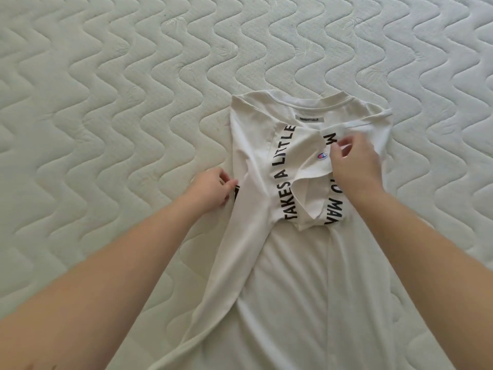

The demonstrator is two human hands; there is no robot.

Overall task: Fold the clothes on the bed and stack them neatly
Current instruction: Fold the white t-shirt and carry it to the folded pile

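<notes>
A white T-shirt (288, 276) with black lettering lies on the bed, collar and grey neck label (310, 119) pointing away from me. Both its sides are folded inward, and a sleeve with a small round logo (320, 156) lies over the middle. My left hand (212, 189) pinches the shirt's left folded edge. My right hand (354, 162) pinches the fabric of the right sleeve near the logo. The shirt's hem runs out of view at the bottom.
The quilted white mattress (133, 89) with a wavy stitch pattern fills the view on all sides of the shirt. No other garments show.
</notes>
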